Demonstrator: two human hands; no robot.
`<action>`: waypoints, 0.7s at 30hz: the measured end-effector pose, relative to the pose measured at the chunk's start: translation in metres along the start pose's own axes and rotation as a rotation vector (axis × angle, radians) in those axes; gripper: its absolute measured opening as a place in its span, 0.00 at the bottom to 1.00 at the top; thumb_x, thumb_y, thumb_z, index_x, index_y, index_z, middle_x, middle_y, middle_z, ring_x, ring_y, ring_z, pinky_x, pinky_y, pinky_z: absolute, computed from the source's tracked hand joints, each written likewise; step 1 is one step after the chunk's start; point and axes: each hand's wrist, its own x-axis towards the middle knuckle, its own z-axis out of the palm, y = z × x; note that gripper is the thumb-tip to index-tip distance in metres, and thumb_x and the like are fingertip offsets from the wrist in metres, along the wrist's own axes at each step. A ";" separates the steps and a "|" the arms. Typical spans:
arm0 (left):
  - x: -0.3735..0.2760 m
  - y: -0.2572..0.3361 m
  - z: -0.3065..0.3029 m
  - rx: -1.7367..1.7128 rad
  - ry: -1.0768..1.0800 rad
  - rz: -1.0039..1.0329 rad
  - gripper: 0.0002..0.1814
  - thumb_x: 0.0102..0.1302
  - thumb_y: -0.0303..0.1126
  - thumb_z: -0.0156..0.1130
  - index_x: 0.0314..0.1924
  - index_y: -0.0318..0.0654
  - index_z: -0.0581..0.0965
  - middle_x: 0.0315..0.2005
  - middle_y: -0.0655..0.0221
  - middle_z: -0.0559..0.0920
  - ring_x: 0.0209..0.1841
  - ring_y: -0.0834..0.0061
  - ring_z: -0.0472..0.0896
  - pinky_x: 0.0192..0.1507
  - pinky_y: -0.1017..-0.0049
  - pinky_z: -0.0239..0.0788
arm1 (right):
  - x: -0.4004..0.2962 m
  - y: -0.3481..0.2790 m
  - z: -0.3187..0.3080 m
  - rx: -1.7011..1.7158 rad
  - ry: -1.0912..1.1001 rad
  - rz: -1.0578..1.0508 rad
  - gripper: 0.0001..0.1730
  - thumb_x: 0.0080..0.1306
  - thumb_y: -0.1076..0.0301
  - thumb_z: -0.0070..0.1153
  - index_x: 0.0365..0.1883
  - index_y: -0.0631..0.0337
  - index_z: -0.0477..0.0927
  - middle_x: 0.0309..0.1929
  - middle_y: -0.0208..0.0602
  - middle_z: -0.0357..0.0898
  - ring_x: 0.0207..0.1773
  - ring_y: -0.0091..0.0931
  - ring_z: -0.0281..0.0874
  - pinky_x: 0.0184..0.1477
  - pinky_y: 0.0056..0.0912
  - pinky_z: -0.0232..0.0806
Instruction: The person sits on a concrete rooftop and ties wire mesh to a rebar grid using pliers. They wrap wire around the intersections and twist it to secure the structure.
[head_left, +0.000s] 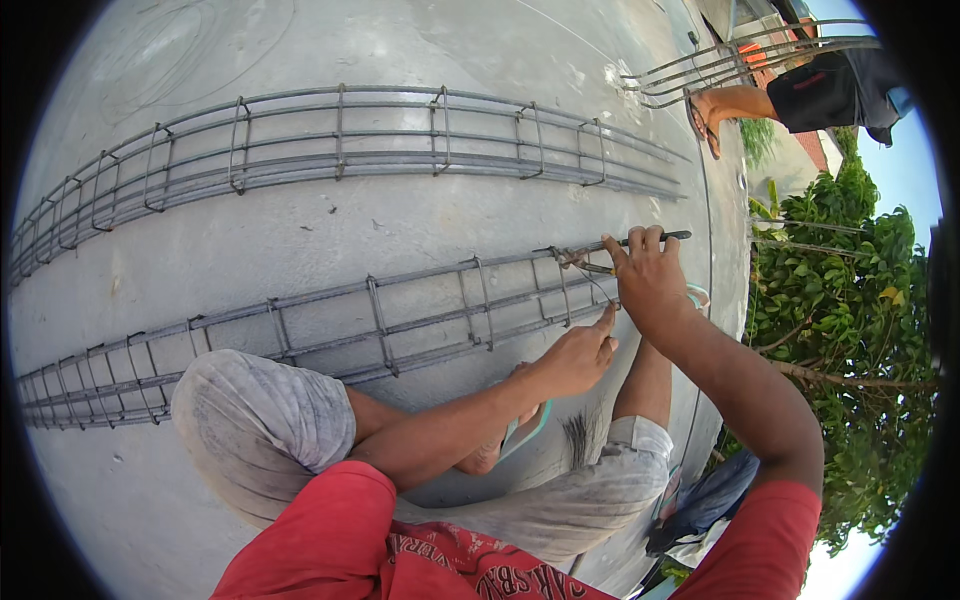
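Observation:
My right hand (651, 274) is closed on the dark handles of a pair of pincers (574, 257), whose head sits at a corner of the near rebar cage (427, 296), close to its right end. A thin bent tie wire (596, 285) runs from the pincers' head down to my left hand (581, 356). The left thumb and index finger are at the wire's lower end, beside the cage's lower bars. Whether the wire is pinched there is hard to see. The near cage lies on the concrete slab just beyond my knees.
A second rebar cage (337, 135) lies farther off on the concrete slab (300, 217). A bundle of cut tie wires (576, 439) lies between my legs. Upright rebar (720, 67) rises at upper right near a standing person's leg (739, 103). Beyond the slab's edge are leafy branches (832, 300).

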 end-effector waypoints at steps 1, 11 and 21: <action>0.000 0.000 -0.001 0.002 0.000 -0.006 0.37 0.77 0.34 0.49 0.76 0.16 0.50 0.24 0.38 0.79 0.32 0.39 0.83 0.40 0.51 0.72 | 0.002 0.000 -0.005 0.046 -0.071 0.012 0.32 0.70 0.61 0.56 0.74 0.41 0.74 0.54 0.38 0.78 0.57 0.38 0.73 0.52 0.44 0.67; -0.001 0.004 -0.005 0.009 -0.042 -0.017 0.38 0.77 0.35 0.49 0.78 0.19 0.49 0.28 0.36 0.80 0.36 0.39 0.83 0.45 0.51 0.72 | 0.023 0.013 -0.008 0.167 -0.119 -0.014 0.28 0.71 0.64 0.53 0.70 0.38 0.78 0.48 0.35 0.80 0.58 0.33 0.75 0.54 0.37 0.66; -0.011 0.008 -0.002 -0.106 -0.086 -0.050 0.39 0.77 0.35 0.50 0.79 0.21 0.48 0.27 0.50 0.82 0.32 0.49 0.82 0.43 0.58 0.73 | 0.023 0.031 -0.015 -0.062 -0.200 -0.316 0.30 0.72 0.59 0.52 0.70 0.64 0.74 0.44 0.32 0.80 0.51 0.28 0.74 0.53 0.36 0.59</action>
